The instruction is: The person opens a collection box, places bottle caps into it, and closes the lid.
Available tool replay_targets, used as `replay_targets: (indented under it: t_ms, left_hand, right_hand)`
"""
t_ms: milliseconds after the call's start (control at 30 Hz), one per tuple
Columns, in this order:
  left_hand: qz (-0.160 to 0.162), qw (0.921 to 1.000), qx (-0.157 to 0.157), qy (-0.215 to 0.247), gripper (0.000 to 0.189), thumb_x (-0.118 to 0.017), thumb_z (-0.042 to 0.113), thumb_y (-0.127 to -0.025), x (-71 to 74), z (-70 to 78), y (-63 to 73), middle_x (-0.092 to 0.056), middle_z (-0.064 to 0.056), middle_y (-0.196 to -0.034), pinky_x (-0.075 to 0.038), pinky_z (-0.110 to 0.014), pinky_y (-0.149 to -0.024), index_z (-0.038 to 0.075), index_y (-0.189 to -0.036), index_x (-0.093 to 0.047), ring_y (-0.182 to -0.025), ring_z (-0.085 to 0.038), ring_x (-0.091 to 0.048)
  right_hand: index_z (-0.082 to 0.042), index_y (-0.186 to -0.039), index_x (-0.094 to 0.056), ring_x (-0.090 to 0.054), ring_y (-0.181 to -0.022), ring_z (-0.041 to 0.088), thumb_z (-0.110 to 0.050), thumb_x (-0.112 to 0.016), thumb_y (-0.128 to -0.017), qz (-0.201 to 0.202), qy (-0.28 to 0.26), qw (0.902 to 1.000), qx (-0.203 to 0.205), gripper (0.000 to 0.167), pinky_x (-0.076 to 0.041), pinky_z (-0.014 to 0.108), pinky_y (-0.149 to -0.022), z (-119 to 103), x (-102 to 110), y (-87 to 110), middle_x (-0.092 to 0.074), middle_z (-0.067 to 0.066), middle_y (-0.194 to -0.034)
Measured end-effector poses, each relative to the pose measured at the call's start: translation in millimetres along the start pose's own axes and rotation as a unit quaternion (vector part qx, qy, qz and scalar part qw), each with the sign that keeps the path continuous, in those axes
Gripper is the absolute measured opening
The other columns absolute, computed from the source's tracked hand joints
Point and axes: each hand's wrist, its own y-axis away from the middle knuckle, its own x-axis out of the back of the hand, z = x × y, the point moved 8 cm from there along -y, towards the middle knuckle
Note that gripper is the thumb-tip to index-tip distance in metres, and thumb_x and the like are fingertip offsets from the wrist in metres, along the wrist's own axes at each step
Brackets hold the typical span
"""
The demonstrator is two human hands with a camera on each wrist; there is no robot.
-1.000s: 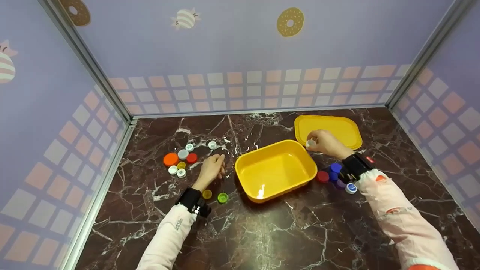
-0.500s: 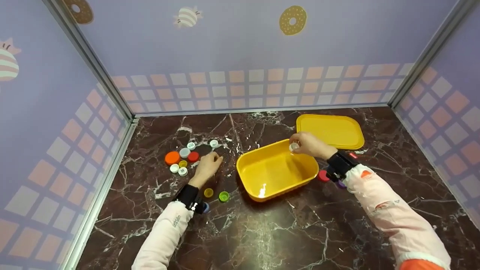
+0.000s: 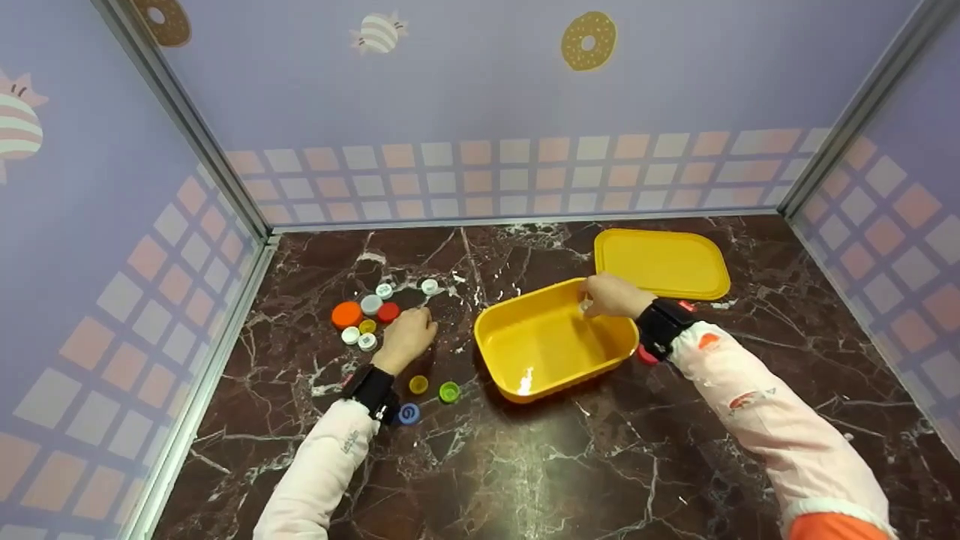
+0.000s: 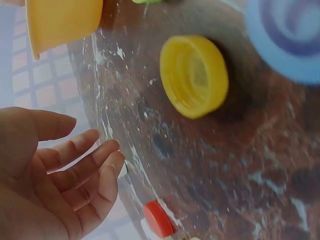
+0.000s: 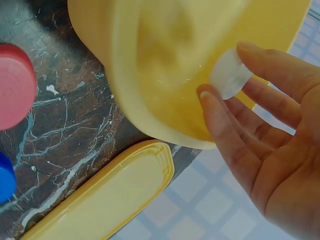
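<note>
My right hand (image 3: 613, 295) reaches in over the right end of the yellow box (image 3: 525, 386). Thumb and fingers pinch a white bottle cap (image 5: 230, 75) above the box's inside, as the right wrist view shows. On the left, my left hand (image 3: 407, 337) hovers by the scattered caps with fingers loosely curled and nothing in them. Closest to it are a red cap (image 3: 388, 312) and a white cap (image 3: 367, 342). Below its wrist lie a yellow cap (image 4: 194, 76), a green cap (image 3: 449, 392) and a blue cap (image 3: 409, 413).
Behind the box lies its flat yellow lid (image 3: 660, 259). An orange cap (image 3: 346, 315) and several smaller caps group at the left. A red cap (image 5: 15, 86) and a blue cap (image 5: 5, 177) sit right of the box. Patterned walls enclose the marble-look table (image 3: 555, 472).
My right hand has moved left from beside the lid into the box, carrying the white cap lower. The left hand has drawn slightly back and left, uncovering the blue cap.
</note>
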Motion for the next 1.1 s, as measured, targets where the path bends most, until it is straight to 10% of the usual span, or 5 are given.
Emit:
replay_targets:
  t_ms: [1100]
  left_hand:
    - [0.002,0.9996,-0.013,-0.025,0.010,-0.059,0.012,-0.082,2.1,0.2,-2.2,-0.054,-0.011,-0.075,-0.045,-0.044,-0.054,0.005,-0.078,-0.053,-0.068,-0.032,-0.057]
  right_hand:
    - [-0.004,-0.058,-0.043,-0.028,-0.049,0.016,0.004,-0.065,-0.060,-0.007,0.013,0.9985,-0.053,0.023,-0.025,0.026,-0.047,0,-5,-10.1,-0.028,-0.001,-0.054]
